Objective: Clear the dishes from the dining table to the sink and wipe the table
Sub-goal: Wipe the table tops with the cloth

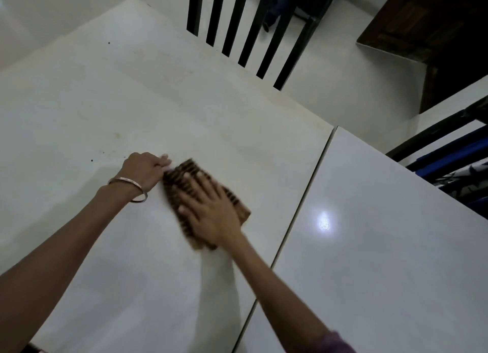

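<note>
From the head camera we look down on a glossy white dining table (87, 110), made of two slabs that meet at a dark seam running from near centre up to the far right. No dishes show on the part we can see, so we judge the clearing step done and the wiping step in hand.

Our right hand (211, 210) lies flat, fingers spread, on a brown, dark-striped folded cloth (184, 178); it grips nothing, the open palm pressing the cloth against the surface. We think the flat palm is there to spread pressure across the whole pad. Our left hand (145, 169), with a thin metal bangle (132, 191) at the wrist, sits just to the left of the cloth, its fingers curled at the cloth's far-left edge. It seems to pinch or steady that edge, but blur hides whether it truly has hold of the fabric.

The cloth rests on the left slab, near its middle and left of the seam. Its long axis runs diagonally, from far left to near right, roughly in line with our right forearm.

Faint yellowish smears (158, 62) and small dark specks (92, 159) lie on the far and left parts, so we judge wiping still has ground to cover. A dark slatted chair back (245, 28) stands at the far edge.
</note>
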A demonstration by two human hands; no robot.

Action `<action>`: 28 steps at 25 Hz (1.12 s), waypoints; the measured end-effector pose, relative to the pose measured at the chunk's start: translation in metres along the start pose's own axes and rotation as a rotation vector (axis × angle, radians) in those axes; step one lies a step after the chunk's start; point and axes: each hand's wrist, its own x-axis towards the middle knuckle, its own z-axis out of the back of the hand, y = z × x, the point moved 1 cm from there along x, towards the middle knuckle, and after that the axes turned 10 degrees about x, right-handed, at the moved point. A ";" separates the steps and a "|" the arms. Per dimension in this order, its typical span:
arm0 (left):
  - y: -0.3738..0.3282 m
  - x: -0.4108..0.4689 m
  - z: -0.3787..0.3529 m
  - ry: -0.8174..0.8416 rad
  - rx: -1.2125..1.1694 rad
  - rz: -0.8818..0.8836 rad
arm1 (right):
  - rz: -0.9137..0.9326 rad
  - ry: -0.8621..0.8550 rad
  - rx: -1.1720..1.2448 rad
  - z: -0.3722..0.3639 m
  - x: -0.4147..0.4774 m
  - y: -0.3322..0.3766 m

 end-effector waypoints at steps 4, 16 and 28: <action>0.004 -0.016 0.020 -0.074 -0.225 0.013 | 0.225 0.125 -0.015 -0.022 -0.085 0.034; 0.179 0.051 0.085 -0.458 -0.318 0.290 | -1.305 -0.575 0.177 0.082 0.123 -0.152; 0.273 0.098 0.088 -0.841 -0.431 0.412 | -0.286 -0.074 0.050 0.001 0.499 0.000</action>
